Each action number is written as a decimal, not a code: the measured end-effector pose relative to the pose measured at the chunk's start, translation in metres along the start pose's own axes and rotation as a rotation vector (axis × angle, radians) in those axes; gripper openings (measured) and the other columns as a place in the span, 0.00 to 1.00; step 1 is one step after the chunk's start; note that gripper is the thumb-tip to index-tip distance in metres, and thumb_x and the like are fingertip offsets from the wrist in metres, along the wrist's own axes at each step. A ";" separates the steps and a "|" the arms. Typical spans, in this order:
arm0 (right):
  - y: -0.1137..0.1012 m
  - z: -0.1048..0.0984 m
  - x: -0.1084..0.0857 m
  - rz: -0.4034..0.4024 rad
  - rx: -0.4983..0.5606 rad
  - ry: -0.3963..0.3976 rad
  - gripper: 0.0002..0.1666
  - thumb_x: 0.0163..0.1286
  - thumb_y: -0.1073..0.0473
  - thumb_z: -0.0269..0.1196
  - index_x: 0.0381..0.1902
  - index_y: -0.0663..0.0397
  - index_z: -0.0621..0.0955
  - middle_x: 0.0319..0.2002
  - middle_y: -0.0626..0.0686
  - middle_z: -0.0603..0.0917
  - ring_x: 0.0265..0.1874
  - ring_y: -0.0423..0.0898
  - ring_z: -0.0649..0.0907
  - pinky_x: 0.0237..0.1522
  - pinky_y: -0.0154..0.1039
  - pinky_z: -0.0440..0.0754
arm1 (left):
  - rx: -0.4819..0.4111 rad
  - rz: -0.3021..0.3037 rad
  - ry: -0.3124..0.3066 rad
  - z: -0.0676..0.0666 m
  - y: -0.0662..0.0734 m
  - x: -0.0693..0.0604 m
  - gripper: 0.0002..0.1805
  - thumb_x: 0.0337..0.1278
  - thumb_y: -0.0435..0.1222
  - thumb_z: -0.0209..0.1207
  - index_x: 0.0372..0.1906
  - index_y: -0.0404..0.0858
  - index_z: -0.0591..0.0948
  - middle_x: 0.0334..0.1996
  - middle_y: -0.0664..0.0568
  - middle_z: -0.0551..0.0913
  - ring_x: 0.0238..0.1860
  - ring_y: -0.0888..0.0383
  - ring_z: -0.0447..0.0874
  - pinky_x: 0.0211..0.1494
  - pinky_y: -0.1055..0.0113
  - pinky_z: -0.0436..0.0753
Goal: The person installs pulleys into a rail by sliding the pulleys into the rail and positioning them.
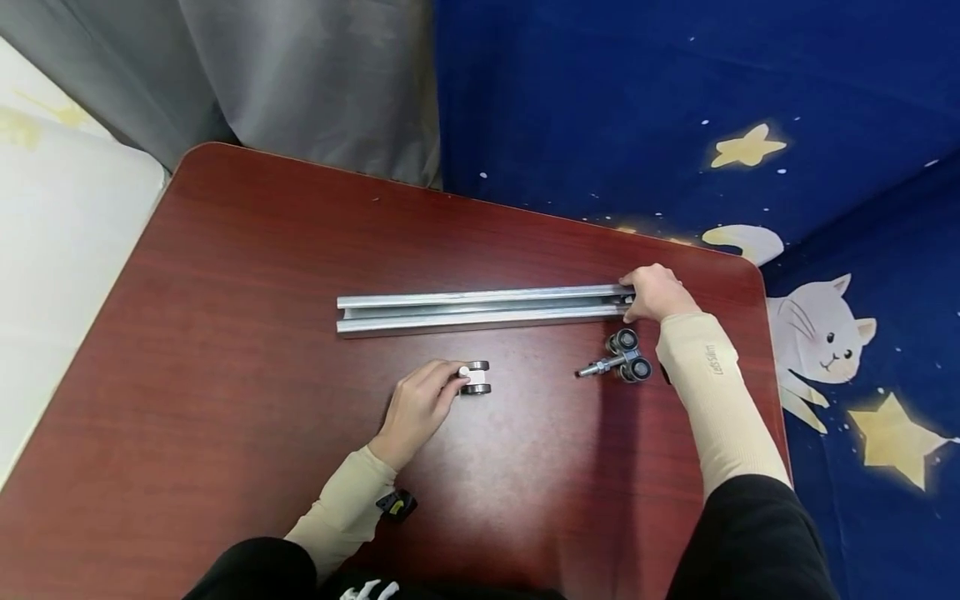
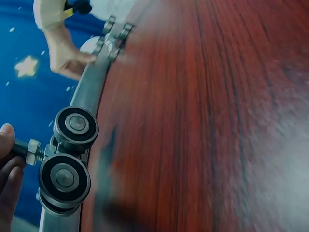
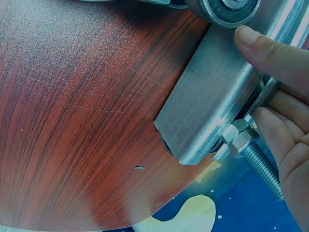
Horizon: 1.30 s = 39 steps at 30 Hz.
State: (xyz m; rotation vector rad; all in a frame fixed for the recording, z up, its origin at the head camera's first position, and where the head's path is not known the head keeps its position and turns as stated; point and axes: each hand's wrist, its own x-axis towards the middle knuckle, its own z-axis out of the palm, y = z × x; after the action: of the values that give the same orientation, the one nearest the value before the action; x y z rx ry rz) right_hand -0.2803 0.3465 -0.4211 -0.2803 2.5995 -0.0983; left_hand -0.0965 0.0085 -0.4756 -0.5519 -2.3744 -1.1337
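Note:
My left hand (image 1: 423, 404) pinches the threaded bolt of a roller trolley (image 1: 477, 390) just in front of the rail. In the left wrist view, that trolley's black-and-silver wheels (image 2: 65, 178) show close up. My right hand (image 1: 658, 293) grips the right end of a long, slotted metal channel rail (image 1: 480, 318). Its thumb lies along the rail in the right wrist view. At that end, a bolt (image 3: 263, 166) with nuts sticks out of the slot beside the fingers; whatever it joins inside is mostly hidden. Another roller trolley (image 1: 626, 358) lies on the table near the right forearm.
The reddish-brown wooden table (image 1: 247, 250) has rounded corners. Behind it hang a grey curtain (image 1: 315, 75) and a blue curtain (image 1: 570, 100) with stars and a cat. Something white (image 1: 60, 250) stands past the left edge.

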 end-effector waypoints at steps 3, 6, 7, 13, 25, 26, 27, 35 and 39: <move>0.001 0.001 0.000 -0.002 -0.009 0.000 0.39 0.42 0.59 0.73 0.55 0.62 0.75 0.54 0.66 0.74 0.53 0.66 0.71 0.48 0.61 0.71 | 0.009 -0.012 0.054 -0.010 -0.004 -0.004 0.10 0.42 0.28 0.66 0.35 0.32 0.81 0.27 0.49 0.82 0.28 0.57 0.79 0.30 0.65 0.78; 0.001 0.001 0.001 -0.003 -0.010 0.001 0.39 0.42 0.58 0.73 0.55 0.61 0.75 0.54 0.66 0.74 0.53 0.66 0.71 0.48 0.61 0.71 | 0.030 -0.045 0.112 -0.021 -0.008 -0.010 0.10 0.41 0.27 0.66 0.34 0.31 0.81 0.26 0.48 0.81 0.26 0.57 0.79 0.28 0.66 0.77; 0.001 0.001 0.001 -0.003 -0.009 -0.001 0.39 0.42 0.58 0.73 0.55 0.61 0.75 0.54 0.67 0.74 0.53 0.66 0.71 0.48 0.61 0.71 | 0.038 -0.059 0.134 -0.025 -0.010 -0.012 0.10 0.41 0.27 0.66 0.34 0.31 0.81 0.26 0.48 0.81 0.25 0.57 0.78 0.27 0.66 0.77; -0.001 -0.001 -0.002 -0.001 0.000 0.003 0.38 0.42 0.59 0.73 0.55 0.62 0.75 0.54 0.68 0.74 0.52 0.66 0.71 0.47 0.61 0.71 | 0.090 -0.157 0.239 -0.045 -0.018 -0.020 0.10 0.40 0.25 0.66 0.33 0.30 0.81 0.28 0.46 0.81 0.27 0.56 0.80 0.27 0.66 0.77; -0.003 -0.001 -0.002 -0.002 0.016 -0.007 0.38 0.44 0.60 0.73 0.55 0.63 0.74 0.54 0.68 0.73 0.52 0.66 0.71 0.47 0.61 0.71 | 0.132 -0.285 0.381 -0.075 -0.034 -0.029 0.09 0.42 0.22 0.64 0.34 0.27 0.81 0.30 0.41 0.81 0.29 0.51 0.81 0.35 0.82 0.74; -0.002 -0.001 -0.002 -0.002 0.017 -0.007 0.38 0.44 0.60 0.73 0.55 0.63 0.74 0.55 0.68 0.73 0.52 0.66 0.71 0.47 0.61 0.71 | 0.135 -0.295 0.391 -0.077 -0.035 -0.029 0.09 0.42 0.22 0.63 0.34 0.26 0.80 0.30 0.41 0.81 0.29 0.51 0.81 0.36 0.83 0.73; -0.002 -0.001 -0.002 0.000 0.017 -0.008 0.38 0.44 0.60 0.72 0.55 0.63 0.74 0.55 0.68 0.72 0.52 0.66 0.71 0.47 0.61 0.71 | 0.139 -0.304 0.400 -0.079 -0.036 -0.029 0.09 0.42 0.22 0.63 0.34 0.26 0.80 0.30 0.40 0.81 0.29 0.51 0.81 0.36 0.84 0.72; -0.002 -0.001 -0.004 0.013 0.017 -0.011 0.39 0.44 0.60 0.73 0.56 0.64 0.73 0.55 0.69 0.72 0.53 0.67 0.69 0.48 0.62 0.70 | 0.179 -0.354 0.467 -0.091 -0.048 -0.031 0.09 0.45 0.23 0.62 0.36 0.24 0.80 0.32 0.37 0.81 0.32 0.48 0.80 0.40 0.86 0.70; -0.005 -0.002 -0.005 0.009 0.010 -0.026 0.39 0.45 0.60 0.72 0.57 0.64 0.73 0.55 0.69 0.72 0.53 0.68 0.69 0.48 0.63 0.70 | 0.198 -0.378 0.503 -0.097 -0.055 -0.031 0.09 0.47 0.24 0.61 0.36 0.24 0.80 0.33 0.35 0.80 0.32 0.46 0.80 0.40 0.83 0.71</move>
State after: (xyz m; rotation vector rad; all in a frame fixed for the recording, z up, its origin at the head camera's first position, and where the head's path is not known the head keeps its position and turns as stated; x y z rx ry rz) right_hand -0.2769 0.3430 -0.4162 -0.2644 2.5736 -0.1031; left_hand -0.0790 -0.1055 -0.4722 0.2404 -2.1461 -1.0170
